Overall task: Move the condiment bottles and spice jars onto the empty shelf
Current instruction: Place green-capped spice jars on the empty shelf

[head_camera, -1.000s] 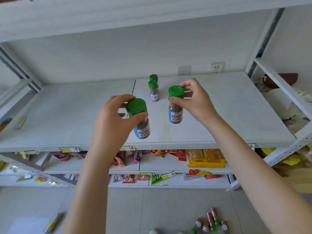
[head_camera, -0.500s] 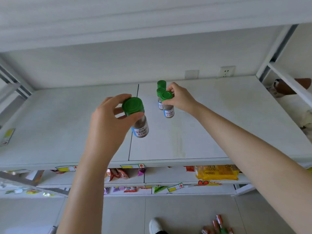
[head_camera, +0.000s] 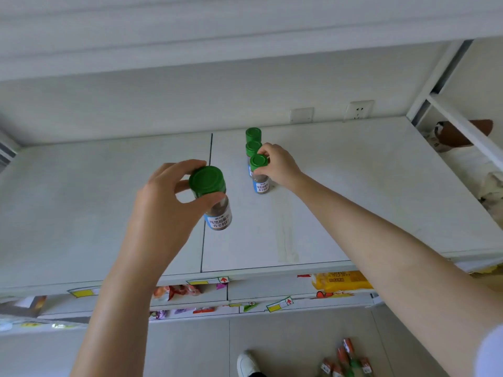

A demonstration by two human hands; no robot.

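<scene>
Left hand (head_camera: 163,210): fingers curled round cap of green-lidded glass spice jar (head_camera: 207,180), aloft over white shelf (head_camera: 367,200). Right hand (head_camera: 277,164): pinching lid of second jar (head_camera: 260,176), standing at 6 o'clock of two shelved jars (head_camera: 253,135).

Only the green lid of the rear jar (head_camera: 253,134) shows. The middle jar (head_camera: 252,148) is mostly hidden behind the front jar (head_camera: 260,180) and the fingers of the right hand (head_camera: 280,165). The left hand (head_camera: 163,216) covers one side of the near jar (head_camera: 219,213); whether that jar's base touches the shelf (head_camera: 353,200) cannot be told. Label print on both held jars is too small to read. On the floor, a white shoe (head_camera: 246,364) and blurred small bottles (head_camera: 345,357) are cut off by the bottom edge. A brown object (head_camera: 454,138) lies partly behind a shelf bar (head_camera: 446,110).
</scene>
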